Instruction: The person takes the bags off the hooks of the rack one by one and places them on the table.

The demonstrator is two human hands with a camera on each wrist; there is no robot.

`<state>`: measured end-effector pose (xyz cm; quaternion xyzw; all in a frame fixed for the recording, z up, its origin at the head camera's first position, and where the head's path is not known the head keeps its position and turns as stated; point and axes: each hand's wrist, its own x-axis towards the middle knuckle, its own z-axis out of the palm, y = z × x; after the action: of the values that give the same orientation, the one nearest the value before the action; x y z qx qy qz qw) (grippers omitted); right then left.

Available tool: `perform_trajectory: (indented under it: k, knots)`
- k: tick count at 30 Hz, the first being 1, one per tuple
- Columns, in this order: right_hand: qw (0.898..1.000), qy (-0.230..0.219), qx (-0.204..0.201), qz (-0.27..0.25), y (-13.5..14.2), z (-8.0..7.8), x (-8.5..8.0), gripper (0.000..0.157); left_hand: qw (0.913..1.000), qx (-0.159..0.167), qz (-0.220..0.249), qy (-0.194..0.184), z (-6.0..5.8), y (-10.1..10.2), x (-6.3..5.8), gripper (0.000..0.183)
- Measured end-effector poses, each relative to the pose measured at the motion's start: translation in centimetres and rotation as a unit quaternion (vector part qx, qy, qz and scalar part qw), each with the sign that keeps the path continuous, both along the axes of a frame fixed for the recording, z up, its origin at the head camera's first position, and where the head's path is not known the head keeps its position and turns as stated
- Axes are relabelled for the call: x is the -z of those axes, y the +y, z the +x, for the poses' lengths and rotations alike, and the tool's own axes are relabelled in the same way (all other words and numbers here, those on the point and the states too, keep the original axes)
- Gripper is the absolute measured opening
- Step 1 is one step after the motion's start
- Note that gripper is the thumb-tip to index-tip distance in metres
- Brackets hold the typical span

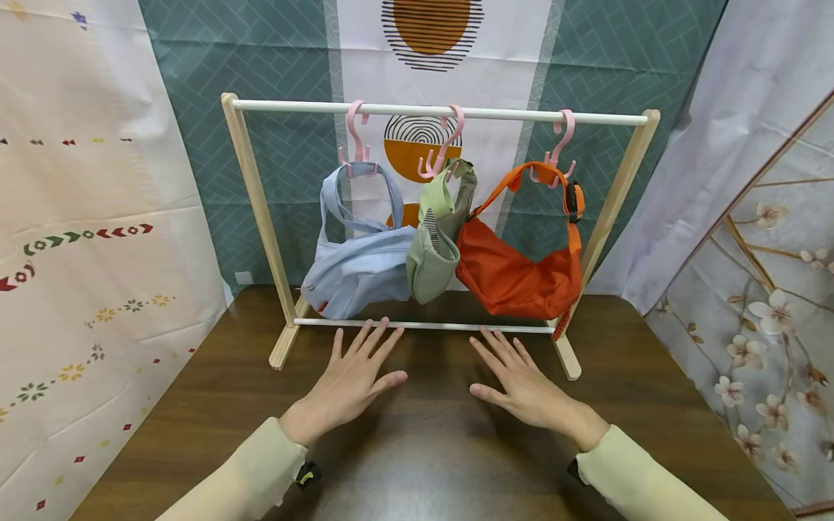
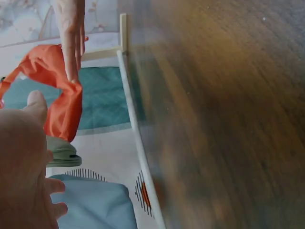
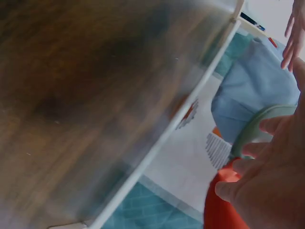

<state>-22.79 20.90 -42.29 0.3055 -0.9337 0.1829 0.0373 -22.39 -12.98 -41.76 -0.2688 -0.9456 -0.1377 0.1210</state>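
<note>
Three bags hang from pink hooks on a small rack (image 1: 293, 107) with a white rail and wooden legs. At the left is a light blue bag (image 1: 365, 268), in the middle a pale green bag (image 1: 430, 264), at the right an orange-red bag (image 1: 521, 282). My left hand (image 1: 352, 383), fingers spread, is over the table in front of the blue bag and holds nothing. Likewise spread and bare, my right hand (image 1: 524, 387) lies before the orange-red bag. Both hands appear apart from the bags in the head view.
A white lower bar (image 1: 423, 325) joins the rack's feet near the back of the brown wooden table (image 1: 430, 463). Patterned cloths hang behind and on both sides. Each pink hook, such as the left hook (image 1: 355, 134), has several prongs.
</note>
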Motion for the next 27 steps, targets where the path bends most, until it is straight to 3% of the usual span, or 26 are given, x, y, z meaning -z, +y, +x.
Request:
perform_trajectory:
  k: [15,27]
  knots:
    - [0.999,0.019,-0.009,-0.028,-0.3,-0.5,-2.6,0.083,0.9997,-0.008,0.024,-0.001,-0.3,-0.4,-2.2,0.08]
    - [0.998,0.037,-0.014,-0.045,-0.4,-1.0,-4.0,0.084,0.9979,-0.01,0.047,0.044,-0.9,-0.8,-3.5,0.076]
